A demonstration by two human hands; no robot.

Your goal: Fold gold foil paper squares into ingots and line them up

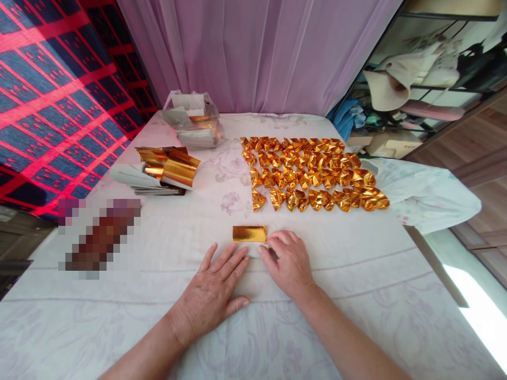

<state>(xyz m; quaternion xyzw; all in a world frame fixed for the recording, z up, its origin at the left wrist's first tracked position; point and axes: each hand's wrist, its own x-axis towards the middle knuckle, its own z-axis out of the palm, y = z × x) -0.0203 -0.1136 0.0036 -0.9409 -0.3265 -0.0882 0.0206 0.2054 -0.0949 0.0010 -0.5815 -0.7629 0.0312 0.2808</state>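
A folded strip of gold foil paper lies flat on the patterned tablecloth in front of me. My left hand rests palm down, fingers stretched out and thumb apart, its fingertips close to the strip's lower edge. At the strip's right end, my right hand has bent fingers, with thumb and index at the lower right corner, closed on it. Beyond the strip, several folded gold foil pieces stand in rows. To the left lies a stack of gold foil sheets, some with their pale backs showing.
A clear plastic bag of more sheets stands at the back left. A blurred-out item lies at the left. Purple curtain hangs behind the table. On the right are a white plastic bag and a cluttered shelf.
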